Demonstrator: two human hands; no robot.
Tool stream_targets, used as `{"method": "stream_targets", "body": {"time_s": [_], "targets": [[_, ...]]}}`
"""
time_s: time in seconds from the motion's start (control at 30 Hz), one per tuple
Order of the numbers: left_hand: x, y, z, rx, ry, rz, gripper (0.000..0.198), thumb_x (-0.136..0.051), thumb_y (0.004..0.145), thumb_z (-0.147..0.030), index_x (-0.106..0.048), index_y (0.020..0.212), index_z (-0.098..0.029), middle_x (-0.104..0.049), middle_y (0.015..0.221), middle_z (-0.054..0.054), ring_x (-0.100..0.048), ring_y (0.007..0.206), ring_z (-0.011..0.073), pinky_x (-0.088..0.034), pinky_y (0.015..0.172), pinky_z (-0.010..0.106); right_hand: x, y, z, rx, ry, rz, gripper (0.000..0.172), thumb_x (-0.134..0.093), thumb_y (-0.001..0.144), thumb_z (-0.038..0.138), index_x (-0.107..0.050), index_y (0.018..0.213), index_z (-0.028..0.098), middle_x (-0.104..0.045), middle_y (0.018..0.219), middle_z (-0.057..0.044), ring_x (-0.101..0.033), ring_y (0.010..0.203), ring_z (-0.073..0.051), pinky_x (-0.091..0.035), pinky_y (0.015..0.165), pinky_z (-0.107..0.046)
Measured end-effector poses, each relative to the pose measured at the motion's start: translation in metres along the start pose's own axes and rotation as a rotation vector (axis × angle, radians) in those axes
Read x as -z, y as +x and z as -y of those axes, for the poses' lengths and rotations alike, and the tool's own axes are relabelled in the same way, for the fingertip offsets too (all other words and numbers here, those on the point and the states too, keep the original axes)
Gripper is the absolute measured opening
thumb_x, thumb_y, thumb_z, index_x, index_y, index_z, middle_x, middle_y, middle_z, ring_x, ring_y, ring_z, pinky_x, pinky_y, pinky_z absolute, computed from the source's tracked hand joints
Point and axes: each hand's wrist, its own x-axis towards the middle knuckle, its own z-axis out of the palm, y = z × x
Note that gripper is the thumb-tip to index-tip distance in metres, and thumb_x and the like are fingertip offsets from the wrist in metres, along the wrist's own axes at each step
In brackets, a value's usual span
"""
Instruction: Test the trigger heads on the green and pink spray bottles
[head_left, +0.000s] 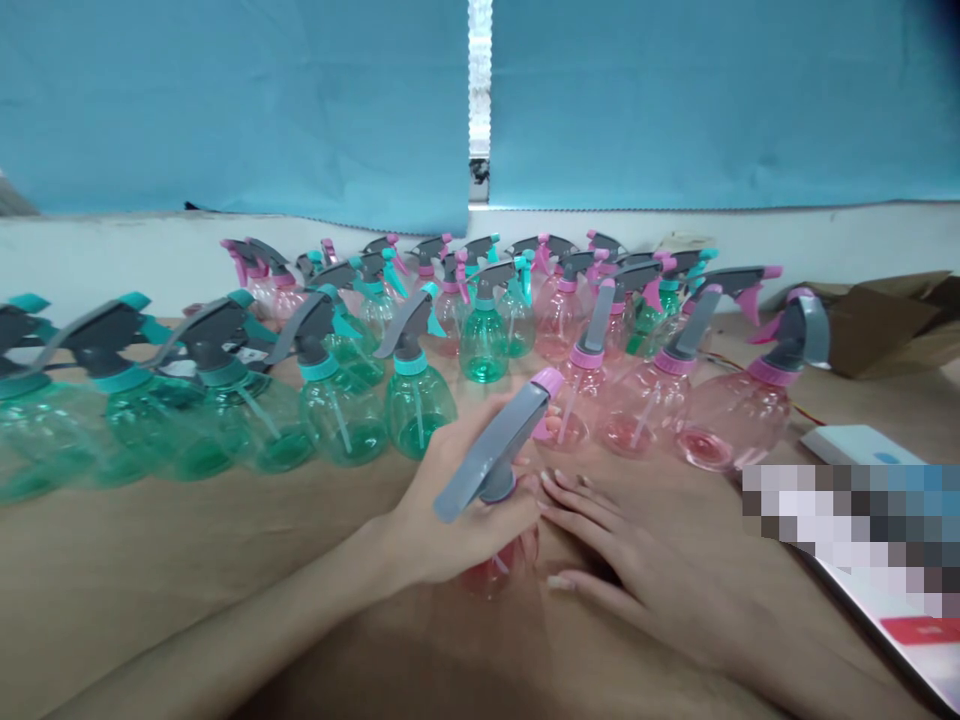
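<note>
My left hand (pixel 457 500) is closed around the neck of a pink spray bottle (pixel 491 578), just below its grey and pink trigger head (pixel 491 450). The bottle stands near the front middle of the table, its body largely hidden by my fingers. Close on its right is my right hand (pixel 607 540), palm down with the fingers stretched out and thumb apart; its fingertips reach the left hand's fingers, and whether they touch the bottle I cannot tell. Directly beyond stand a green spray bottle (pixel 420 405) and a pink spray bottle (pixel 574 400).
Green spray bottles (pixel 262 425) line the left, pink ones (pixel 739 420) the right, with several mixed ones behind against the white wall (pixel 112 255). A brown cardboard piece (pixel 885 320), a white box (pixel 862 445) and a partly blurred-out flat item (pixel 922 630) lie at right. Blue cloth (pixel 240 110) hangs behind.
</note>
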Motion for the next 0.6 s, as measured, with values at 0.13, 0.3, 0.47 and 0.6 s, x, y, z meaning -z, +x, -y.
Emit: {"method": "stream_targets", "body": {"time_s": [0.13, 0.3, 0.47, 0.6], "targets": [[0.0007, 0.0010, -0.0020, 0.009, -0.033, 0.015, 0.033, -0.052, 0.068, -0.014, -0.044, 0.098, -0.024, -0.048, 0.066, -0.006, -0.044, 0.052, 0.0113, -0.040, 0.050, 0.024, -0.0009, -0.0011, -0.0007, 0.007, 0.019, -0.016, 0.065, -0.041, 0.091, 0.061, -0.040, 0.142, 0.020, -0.028, 0.152, -0.006, -0.027, 0.139, -0.026, -0.028, 0.112, -0.050], [0.0042, 0.0013, -0.0056, -0.015, -0.037, 0.022, 0.023, -0.051, 0.065, -0.013, -0.038, 0.080, -0.024, -0.038, 0.057, -0.009, -0.038, 0.047, 0.0107, -0.035, 0.047, 0.025, 0.0008, -0.0016, 0.0004, 0.009, 0.041, -0.027, 0.062, -0.043, 0.091, 0.058, -0.042, 0.141, 0.021, -0.031, 0.151, -0.006, -0.029, 0.138, -0.026, -0.029, 0.112, -0.050], [0.0054, 0.0008, -0.0080, -0.014, -0.025, 0.026, 0.020, -0.050, 0.065, -0.012, -0.036, 0.075, -0.024, -0.039, 0.057, -0.009, -0.039, 0.046, 0.0096, -0.034, 0.046, 0.024, -0.0012, -0.0011, -0.0012, 0.015, 0.044, -0.015, 0.062, -0.041, 0.092, 0.058, -0.038, 0.143, 0.022, -0.027, 0.152, -0.004, -0.026, 0.140, -0.025, -0.027, 0.113, -0.049], [0.0053, -0.0005, -0.0096, -0.030, -0.025, 0.023, 0.018, -0.048, 0.067, -0.013, -0.037, 0.076, -0.023, -0.040, 0.058, -0.008, -0.039, 0.045, 0.0086, -0.035, 0.044, 0.022, 0.0002, -0.0012, -0.0008, 0.017, 0.048, -0.005, 0.062, -0.041, 0.093, 0.057, -0.036, 0.144, 0.021, -0.026, 0.153, -0.004, -0.025, 0.140, -0.024, -0.027, 0.113, -0.049]]}}
